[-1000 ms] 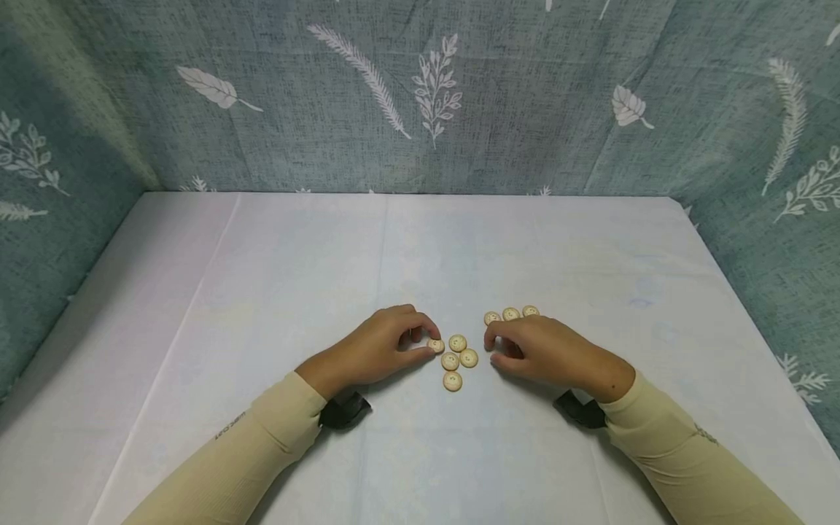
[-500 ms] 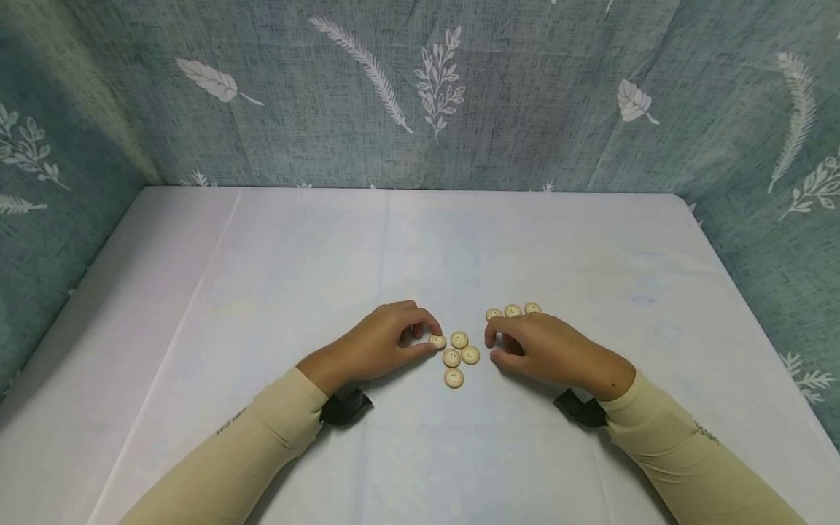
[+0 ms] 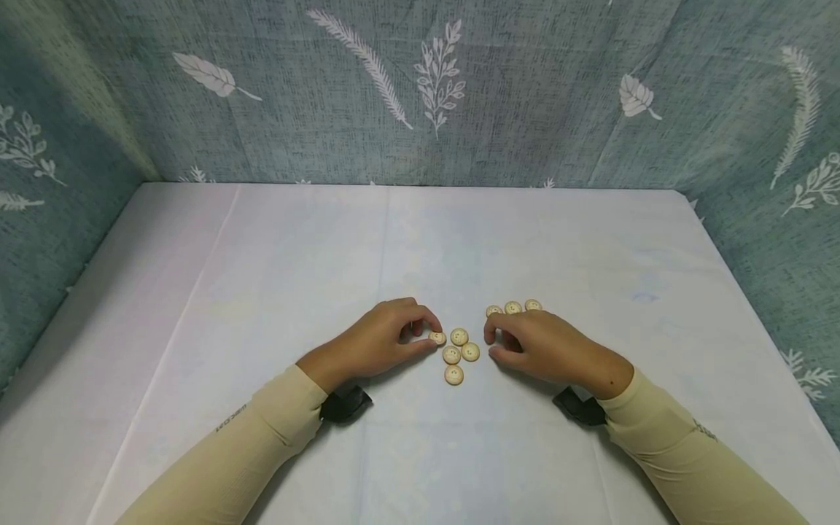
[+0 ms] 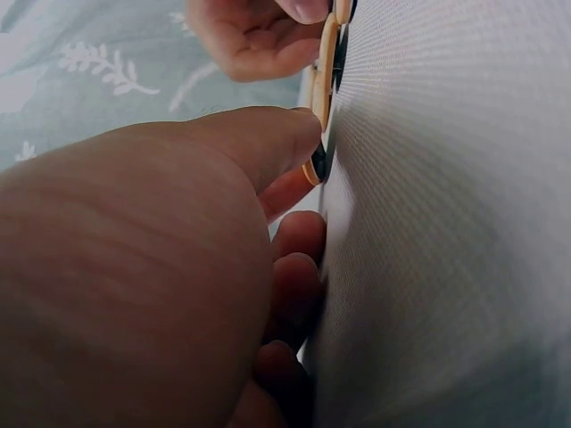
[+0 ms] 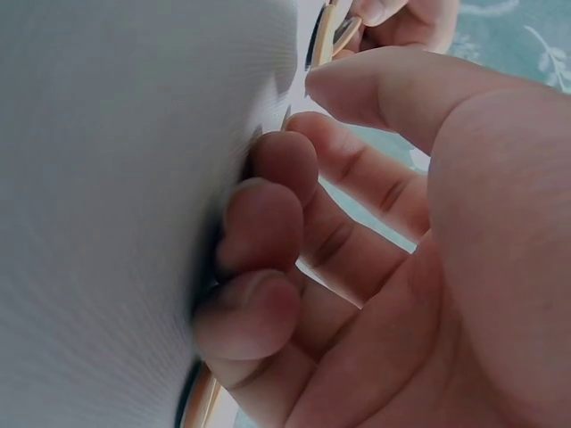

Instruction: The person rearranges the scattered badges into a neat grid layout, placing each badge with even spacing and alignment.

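Note:
My left hand (image 3: 387, 337) pinches a round, pale wooden button (image 3: 437, 338) between thumb and index finger. In the left wrist view that button (image 4: 312, 171) shows edge-on, tilted off the cloth, under the thumb tip. Just to its right, several similar buttons (image 3: 451, 355) lie flat in a small cluster. My right hand (image 3: 547, 348) rests on the cloth right of the cluster, fingers loosely bent and thumb apart from the index finger. Nothing shows between its fingers (image 5: 268, 223) in the right wrist view. A row of buttons (image 3: 513, 308) lies just beyond this hand, which partly hides it.
A white cloth (image 3: 295, 255) covers the table. Green-grey curtains (image 3: 525, 95) with white leaf prints stand behind it and along both sides. A black strap mount (image 3: 346, 405) sits under the left wrist, and another mount (image 3: 580, 408) under the right.
The pinched button is slightly nearer the cluster and more tilted. The right hand stays in place. The whole head view has shifted a little, with the table appearing higher.

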`<action>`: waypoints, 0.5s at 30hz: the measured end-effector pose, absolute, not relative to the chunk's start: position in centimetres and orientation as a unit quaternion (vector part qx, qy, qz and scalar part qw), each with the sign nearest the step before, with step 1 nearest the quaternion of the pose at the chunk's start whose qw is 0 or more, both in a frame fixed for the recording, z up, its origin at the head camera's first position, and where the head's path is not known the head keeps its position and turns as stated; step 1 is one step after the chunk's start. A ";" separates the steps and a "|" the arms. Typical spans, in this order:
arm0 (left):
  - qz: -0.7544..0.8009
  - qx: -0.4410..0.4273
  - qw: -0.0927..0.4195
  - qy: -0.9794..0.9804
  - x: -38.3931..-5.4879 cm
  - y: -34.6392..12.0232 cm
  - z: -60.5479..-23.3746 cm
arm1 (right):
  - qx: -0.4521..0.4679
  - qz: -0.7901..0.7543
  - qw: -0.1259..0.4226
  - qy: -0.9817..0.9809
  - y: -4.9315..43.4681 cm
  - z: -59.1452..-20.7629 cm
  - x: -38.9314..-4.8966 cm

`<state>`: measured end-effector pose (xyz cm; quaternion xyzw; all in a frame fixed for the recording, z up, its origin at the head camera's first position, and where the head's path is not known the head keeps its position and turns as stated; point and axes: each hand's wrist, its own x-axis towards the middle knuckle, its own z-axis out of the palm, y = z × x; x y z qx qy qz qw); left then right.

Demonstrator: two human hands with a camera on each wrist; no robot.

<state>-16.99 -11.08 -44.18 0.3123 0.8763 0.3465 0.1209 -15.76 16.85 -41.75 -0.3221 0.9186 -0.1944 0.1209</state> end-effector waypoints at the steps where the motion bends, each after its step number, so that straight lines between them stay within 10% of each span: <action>1: 0.346 0.312 0.120 0.877 -17.0 -11.1 -44.2 | -0.321 -0.194 0.121 0.919 16.8 -41.8 -15.8; 15: 0.349 0.312 0.115 0.876 -17.0 -11.0 -44.1 | -0.316 -0.190 0.119 0.922 16.7 -42.1 -15.9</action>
